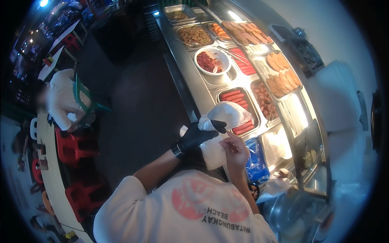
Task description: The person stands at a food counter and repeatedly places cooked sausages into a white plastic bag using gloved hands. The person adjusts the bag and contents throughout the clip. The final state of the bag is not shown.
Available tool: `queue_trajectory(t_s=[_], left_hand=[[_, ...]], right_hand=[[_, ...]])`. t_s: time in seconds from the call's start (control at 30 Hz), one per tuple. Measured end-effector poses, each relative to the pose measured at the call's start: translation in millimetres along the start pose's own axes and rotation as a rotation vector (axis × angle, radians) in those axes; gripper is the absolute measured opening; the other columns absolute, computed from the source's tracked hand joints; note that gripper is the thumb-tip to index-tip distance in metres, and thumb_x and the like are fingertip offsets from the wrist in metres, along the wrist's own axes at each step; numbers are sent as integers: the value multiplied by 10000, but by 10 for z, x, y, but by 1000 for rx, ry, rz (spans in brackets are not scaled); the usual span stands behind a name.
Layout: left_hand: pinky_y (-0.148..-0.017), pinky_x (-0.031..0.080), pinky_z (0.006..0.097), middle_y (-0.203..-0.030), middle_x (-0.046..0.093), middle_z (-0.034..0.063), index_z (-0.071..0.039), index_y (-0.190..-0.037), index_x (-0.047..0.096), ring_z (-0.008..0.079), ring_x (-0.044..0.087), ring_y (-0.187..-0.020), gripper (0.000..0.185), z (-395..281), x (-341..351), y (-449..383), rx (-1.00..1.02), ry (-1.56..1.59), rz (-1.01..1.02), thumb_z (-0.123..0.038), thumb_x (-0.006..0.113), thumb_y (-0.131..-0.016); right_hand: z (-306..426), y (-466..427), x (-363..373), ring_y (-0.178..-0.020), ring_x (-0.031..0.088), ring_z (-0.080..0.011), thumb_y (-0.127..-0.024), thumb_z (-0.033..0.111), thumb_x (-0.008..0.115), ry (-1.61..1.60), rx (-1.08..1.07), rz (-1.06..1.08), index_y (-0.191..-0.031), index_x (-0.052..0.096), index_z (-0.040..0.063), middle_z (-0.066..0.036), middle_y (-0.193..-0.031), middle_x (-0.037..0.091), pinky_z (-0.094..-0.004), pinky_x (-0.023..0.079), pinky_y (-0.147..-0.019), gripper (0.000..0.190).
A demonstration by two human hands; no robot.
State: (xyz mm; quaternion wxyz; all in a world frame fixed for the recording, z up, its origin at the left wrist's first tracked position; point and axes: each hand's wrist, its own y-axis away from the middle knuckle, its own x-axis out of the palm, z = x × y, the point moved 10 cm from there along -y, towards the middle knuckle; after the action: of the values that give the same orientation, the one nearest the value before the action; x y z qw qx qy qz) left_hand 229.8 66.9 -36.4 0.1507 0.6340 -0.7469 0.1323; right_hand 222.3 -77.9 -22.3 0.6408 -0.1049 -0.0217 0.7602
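Note:
My left hand (197, 135), in a black glove with a band at the wrist, is closed around the gathered neck of a white, translucent plastic bag (228, 114). The bag's full part bulges over a steel tray of red sausages (233, 97). More white plastic (212, 153) hangs below my glove, near my shirt. Bare and half curled, my right hand (235, 148) is beside the bag, thumb and forefinger close to the gloved fingertips; whether it pinches any plastic cannot be told. Blue plastic bags (255, 161) lie just right of it.
A lit steel food counter holds a white bowl (226, 62) of red food with a spoon, tongs (232, 54), a tray of round sausages (263, 98) and a raised tray of fillets (282, 73). To the left, a person (65, 97) sits near red plastic chairs (71, 147) and a long table (50, 170).

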Motion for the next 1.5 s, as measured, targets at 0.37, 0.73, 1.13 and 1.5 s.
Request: queue_trajectory(t_s=[0.37, 0.73, 1.13, 1.5], left_hand=[[-734, 487, 256, -889, 701, 19, -33, -1086, 693, 80, 605, -779, 238, 21, 127, -89, 32, -360, -91, -145, 652, -880], [-621, 448, 248, -772, 621, 6, -37, -971, 669, 65, 551, -708, 301, 528, -62, -90, -131, -231, -198, -328, 601, -938], [-822, 505, 299, -1045, 642, 66, -105, -1245, 574, 126, 610, -897, 505, 699, -492, -709, -260, 553, 45, -490, 557, -920], [-732, 472, 272, -941, 669, 47, -61, -1117, 605, 118, 589, -797, 337, 2226, -1558, -476, -393, -144, -436, -334, 611, -919]], right_hand=[[81, 25, -232, -844, 666, -193, -920, 7, 554, 255, -59, -63, -1045, 609, -19, -131, -900, 647, -283, 499, -742, 139], [137, -26, 2, -681, 561, -135, -995, 149, 469, -264, 104, 232, -968, 526, 5, -51, -766, 569, -268, 477, -701, 157], [-356, -924, -445, -1025, 574, -155, -993, 239, 448, -588, 253, 34, -1307, 475, 5, -81, -1157, 578, -323, 501, -829, 393], [-2614, -626, 284, -1136, 552, -249, -972, 437, 396, -880, 675, 132, -1364, 431, 111, -74, -1296, 539, -470, 490, -875, 511]])
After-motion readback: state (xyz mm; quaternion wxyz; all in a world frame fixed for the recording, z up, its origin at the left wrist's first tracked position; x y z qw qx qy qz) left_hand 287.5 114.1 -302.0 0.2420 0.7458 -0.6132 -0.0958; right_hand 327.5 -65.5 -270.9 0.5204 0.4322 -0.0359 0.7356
